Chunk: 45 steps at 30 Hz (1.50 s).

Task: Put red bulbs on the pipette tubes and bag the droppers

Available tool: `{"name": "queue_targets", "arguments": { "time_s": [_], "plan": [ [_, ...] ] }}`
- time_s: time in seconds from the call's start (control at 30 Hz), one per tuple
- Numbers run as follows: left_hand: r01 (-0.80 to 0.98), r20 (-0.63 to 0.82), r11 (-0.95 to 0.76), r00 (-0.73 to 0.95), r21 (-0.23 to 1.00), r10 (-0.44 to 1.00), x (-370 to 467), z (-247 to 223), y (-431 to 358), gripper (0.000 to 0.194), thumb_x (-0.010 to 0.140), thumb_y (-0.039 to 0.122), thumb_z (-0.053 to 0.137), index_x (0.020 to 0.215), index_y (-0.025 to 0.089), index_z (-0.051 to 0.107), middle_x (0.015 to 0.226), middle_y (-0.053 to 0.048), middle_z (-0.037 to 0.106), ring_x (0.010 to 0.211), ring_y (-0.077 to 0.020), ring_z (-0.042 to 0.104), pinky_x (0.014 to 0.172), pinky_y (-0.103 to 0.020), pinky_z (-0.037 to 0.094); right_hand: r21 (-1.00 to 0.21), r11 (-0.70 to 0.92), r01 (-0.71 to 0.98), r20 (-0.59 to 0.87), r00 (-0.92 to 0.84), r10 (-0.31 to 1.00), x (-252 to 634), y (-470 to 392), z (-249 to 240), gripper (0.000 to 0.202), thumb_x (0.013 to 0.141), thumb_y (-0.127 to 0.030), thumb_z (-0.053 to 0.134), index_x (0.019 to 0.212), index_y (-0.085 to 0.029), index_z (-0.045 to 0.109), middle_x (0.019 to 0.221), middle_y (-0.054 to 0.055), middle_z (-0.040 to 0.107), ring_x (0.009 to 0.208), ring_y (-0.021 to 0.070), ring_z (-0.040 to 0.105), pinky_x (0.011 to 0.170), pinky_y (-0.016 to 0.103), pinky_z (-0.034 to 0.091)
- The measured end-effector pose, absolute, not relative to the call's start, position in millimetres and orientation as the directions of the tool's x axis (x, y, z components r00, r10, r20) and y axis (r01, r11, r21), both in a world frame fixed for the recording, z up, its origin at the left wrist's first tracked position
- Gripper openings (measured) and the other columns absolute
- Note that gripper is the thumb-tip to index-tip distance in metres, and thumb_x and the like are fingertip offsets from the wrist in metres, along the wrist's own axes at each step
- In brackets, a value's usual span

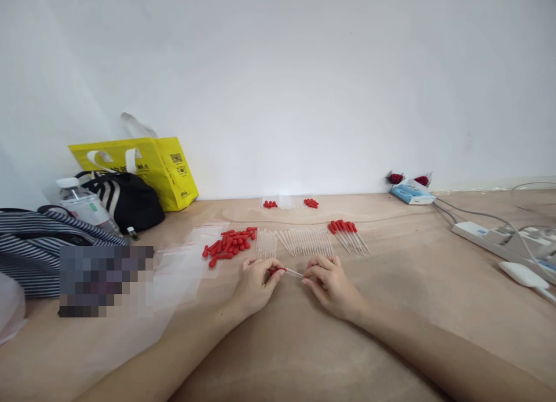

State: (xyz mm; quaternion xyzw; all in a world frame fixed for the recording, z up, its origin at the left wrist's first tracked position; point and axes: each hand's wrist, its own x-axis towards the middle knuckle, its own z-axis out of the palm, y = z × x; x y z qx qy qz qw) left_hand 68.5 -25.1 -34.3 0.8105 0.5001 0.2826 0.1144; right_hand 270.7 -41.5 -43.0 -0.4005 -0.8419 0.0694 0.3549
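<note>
My left hand (256, 285) pinches a red rubber bulb (277, 270) near the middle of the table. From the bulb a thin clear tube (294, 272) runs right to my right hand (330, 286), whose fingers are closed on its other end. Just beyond my hands lie rows of clear tubes (308, 241). A pile of loose red bulbs (232, 244) rests on clear plastic bags at the left. Several tubes with red bulbs on their ends (348, 235) lie side by side behind my right hand.
Clear bags with red bulbs (286, 202) lie by the wall. A yellow bag (174, 170), black bag (139, 202), bottle (87, 205) and striped bag (30, 245) stand left. A blue-white packet (412, 194), power strip (499, 242) and cables are at right.
</note>
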Motion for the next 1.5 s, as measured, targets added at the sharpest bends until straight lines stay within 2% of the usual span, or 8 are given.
{"name": "queue_targets", "arguments": {
  "time_s": [0.17,0.5,0.63,0.8,0.93,1.2,1.5],
  "plan": [
    [0.703,0.302,-0.429,0.307,0.567,0.902,69.7,-32.5,-24.2,0.017,0.081,0.032,0.047,0.077,0.020,0.059,0.071,0.002,0.063,0.071,-0.0165,0.057,0.084,-0.038,0.032,-0.399,0.686,0.609,0.534,-0.453,0.713,267.8,-40.7,-47.4,0.011,0.083,-0.016,0.046,0.080,-0.017,0.056,0.086,0.004,0.055,0.079,0.0143,0.049,0.076,0.032,0.031],
    [0.698,0.245,-0.435,0.360,0.569,0.900,68.5,-33.7,-25.6,0.018,0.080,0.033,0.047,0.076,0.021,0.060,0.071,0.003,0.064,0.071,-0.0161,0.056,0.090,-0.042,0.026,-0.220,0.796,0.564,0.578,-0.581,0.572,273.7,-30.4,-48.9,0.016,0.084,-0.012,0.040,0.077,-0.014,0.055,0.085,0.005,0.055,0.081,0.0136,0.048,0.077,0.032,0.028],
    [0.696,0.277,-0.490,0.405,0.525,0.872,69.1,-32.7,-27.6,0.014,0.080,0.030,0.048,0.077,0.022,0.060,0.073,0.003,0.065,0.071,-0.0150,0.057,0.093,-0.044,0.021,-0.184,0.797,0.575,0.584,-0.588,0.559,274.8,-29.4,-47.8,0.018,0.084,-0.011,0.039,0.078,-0.014,0.055,0.085,0.005,0.056,0.080,0.0132,0.049,0.077,0.033,0.025],
    [0.690,0.423,-0.638,0.494,0.341,0.760,71.4,-29.5,-34.7,0.014,0.083,0.027,0.045,0.077,0.021,0.057,0.072,0.002,0.064,0.074,-0.0149,0.056,0.094,-0.044,0.018,-0.228,0.775,0.589,0.553,-0.578,0.601,277.0,-30.1,-47.6,0.015,0.083,-0.014,0.040,0.081,-0.015,0.055,0.086,0.004,0.057,0.081,0.0133,0.050,0.076,0.033,0.025],
    [0.674,0.461,-0.698,0.554,0.241,0.693,73.6,-29.6,-38.2,0.013,0.083,0.024,0.045,0.077,0.021,0.055,0.071,0.002,0.064,0.076,-0.0151,0.057,0.095,-0.044,0.017,-0.266,0.757,0.596,0.527,-0.568,0.632,278.8,-30.8,-46.8,0.016,0.083,-0.015,0.040,0.079,-0.016,0.055,0.085,0.004,0.057,0.078,0.0135,0.050,0.074,0.033,0.025],
    [0.647,0.486,-0.742,0.599,0.175,0.637,78.0,-30.7,-30.4,0.010,0.082,0.022,0.046,0.077,0.020,0.055,0.071,0.002,0.064,0.076,-0.0155,0.057,0.095,-0.043,0.018,-0.339,0.743,0.577,0.497,-0.561,0.662,276.5,-28.4,-46.6,0.018,0.084,-0.014,0.038,0.075,-0.016,0.053,0.084,0.004,0.056,0.075,0.0132,0.048,0.072,0.032,0.026],
    [0.635,0.460,-0.746,0.611,0.202,0.644,80.2,-29.2,-23.9,0.011,0.082,0.023,0.048,0.078,0.021,0.058,0.074,0.002,0.066,0.081,-0.0154,0.057,0.098,-0.044,0.015,-0.391,0.704,0.593,0.450,-0.544,0.708,275.5,-24.7,-47.3,0.018,0.086,-0.018,0.039,0.076,-0.016,0.054,0.082,0.003,0.057,0.079,0.0141,0.050,0.074,0.032,0.029]
  ]
}}
